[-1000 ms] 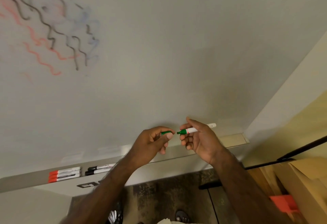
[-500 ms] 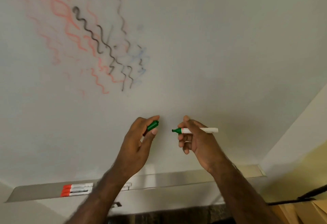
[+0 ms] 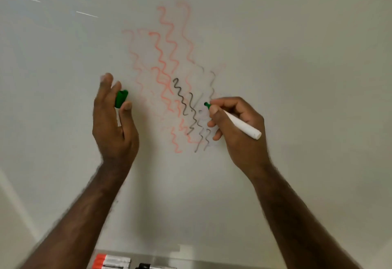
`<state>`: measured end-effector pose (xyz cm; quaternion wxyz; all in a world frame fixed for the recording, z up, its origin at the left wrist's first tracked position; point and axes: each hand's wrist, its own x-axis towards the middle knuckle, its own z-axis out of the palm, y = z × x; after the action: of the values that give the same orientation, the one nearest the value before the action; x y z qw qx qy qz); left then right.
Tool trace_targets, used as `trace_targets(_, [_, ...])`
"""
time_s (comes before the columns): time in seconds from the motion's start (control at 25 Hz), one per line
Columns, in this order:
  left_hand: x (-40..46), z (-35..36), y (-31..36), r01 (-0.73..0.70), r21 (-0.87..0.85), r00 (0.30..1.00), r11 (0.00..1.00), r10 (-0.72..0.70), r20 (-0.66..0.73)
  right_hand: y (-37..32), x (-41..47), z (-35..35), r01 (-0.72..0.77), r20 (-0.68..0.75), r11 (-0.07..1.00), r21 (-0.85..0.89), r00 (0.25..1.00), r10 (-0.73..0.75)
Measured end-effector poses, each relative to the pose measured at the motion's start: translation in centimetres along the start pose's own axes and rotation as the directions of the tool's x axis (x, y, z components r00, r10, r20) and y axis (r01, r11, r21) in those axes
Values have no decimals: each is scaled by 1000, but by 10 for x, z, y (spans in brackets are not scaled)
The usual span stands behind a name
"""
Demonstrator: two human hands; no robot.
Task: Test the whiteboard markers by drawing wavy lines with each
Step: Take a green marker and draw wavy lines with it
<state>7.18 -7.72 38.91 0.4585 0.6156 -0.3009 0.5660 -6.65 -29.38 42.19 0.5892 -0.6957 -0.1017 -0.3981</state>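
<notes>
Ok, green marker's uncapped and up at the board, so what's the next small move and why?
Probably press the tip down and draw a wavy line. The right hand grips the green marker with its tip at the whiteboard, the left hand holds the green cap, and only red and black lines show.

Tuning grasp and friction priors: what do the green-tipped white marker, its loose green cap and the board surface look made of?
Green-tipped white marker: barrel looks like smooth matte plastic, evenly white. Loose green cap: likely moulded plastic, solid colour with a slight sheen. Glossy white board: smooth and hard; bright light reflections streak it, but coated steel or melamine cannot be told apart.
</notes>
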Motion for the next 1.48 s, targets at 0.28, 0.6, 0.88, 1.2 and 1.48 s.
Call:
trace_targets(0.28, [18, -2, -62, -22, 172, 998, 985, 13, 54, -33, 48, 35, 299, -46, 904, -306, 944, -328])
trace_targets(0.6, [16, 2, -77, -62, 166, 998, 984, 56, 37, -32, 73, 49, 336, -126, 823, -457, 892, -434])
trace_targets(0.88, [15, 3, -81, -76, 184, 997, 980, 76, 7, -12, 44, 44, 230, -176, 899, -373, 934, -312])
trace_targets(1.2, [14, 5, -79, -87, 204, 996, 975, 92, -17, 20, 21, 35, 264, -156, 870, -416, 922, -355])
trace_targets(1.48, [11, 7, -79, -96, 210, 994, 973, 106, -36, 19, 11, 27, 231, -224, 871, -434, 909, -352])
